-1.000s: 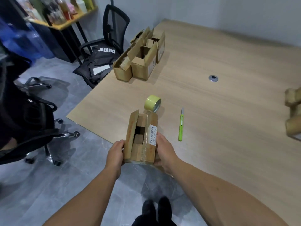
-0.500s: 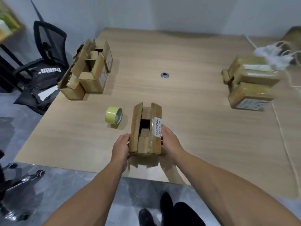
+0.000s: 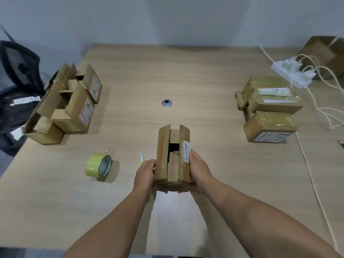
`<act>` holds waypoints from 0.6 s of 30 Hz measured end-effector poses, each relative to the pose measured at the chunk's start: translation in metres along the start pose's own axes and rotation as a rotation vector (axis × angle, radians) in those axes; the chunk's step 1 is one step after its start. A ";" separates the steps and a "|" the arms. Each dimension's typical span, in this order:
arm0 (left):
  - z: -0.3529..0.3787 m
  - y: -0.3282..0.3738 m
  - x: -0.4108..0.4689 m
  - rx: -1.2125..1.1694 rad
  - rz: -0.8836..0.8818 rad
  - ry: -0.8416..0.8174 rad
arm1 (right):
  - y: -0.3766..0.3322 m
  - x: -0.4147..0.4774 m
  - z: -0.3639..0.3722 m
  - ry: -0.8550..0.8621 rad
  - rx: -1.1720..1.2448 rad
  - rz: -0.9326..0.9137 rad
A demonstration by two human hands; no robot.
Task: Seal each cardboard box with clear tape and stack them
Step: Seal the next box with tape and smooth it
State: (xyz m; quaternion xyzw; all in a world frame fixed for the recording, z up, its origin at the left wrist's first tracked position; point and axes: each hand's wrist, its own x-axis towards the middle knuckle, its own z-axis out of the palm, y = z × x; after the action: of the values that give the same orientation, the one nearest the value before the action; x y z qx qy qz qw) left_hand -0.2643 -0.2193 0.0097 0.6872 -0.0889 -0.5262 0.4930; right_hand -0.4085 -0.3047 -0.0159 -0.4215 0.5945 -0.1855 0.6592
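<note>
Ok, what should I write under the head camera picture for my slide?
Left hand and right hand grip an unsealed cardboard box at the table, tape roll nearby.

A pale wooden table (image 3: 195,71) fills the view, with a round metal grommet (image 3: 166,103) near its middle. A white power strip (image 3: 290,72) lies far right. At the left stand a black chair (image 3: 18,66) and a black bag (image 3: 16,110); a grey wall (image 3: 167,19) runs behind.
</note>
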 end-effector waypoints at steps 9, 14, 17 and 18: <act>0.014 0.006 0.036 0.065 -0.020 0.025 | -0.015 0.035 -0.011 -0.085 -0.029 -0.034; 0.012 0.009 0.043 0.019 -0.035 0.011 | -0.017 0.038 -0.006 -0.031 -0.013 0.034; 0.008 0.008 0.046 0.141 0.041 0.134 | -0.038 0.047 -0.009 0.133 -0.081 -0.058; 0.006 0.004 0.048 0.236 0.077 0.183 | -0.045 0.055 -0.010 0.146 -0.070 -0.076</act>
State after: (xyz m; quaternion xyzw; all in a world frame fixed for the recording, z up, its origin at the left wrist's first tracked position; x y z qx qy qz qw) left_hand -0.2474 -0.2555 -0.0171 0.7816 -0.1312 -0.4279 0.4346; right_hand -0.3943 -0.3749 -0.0144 -0.4518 0.6308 -0.2197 0.5913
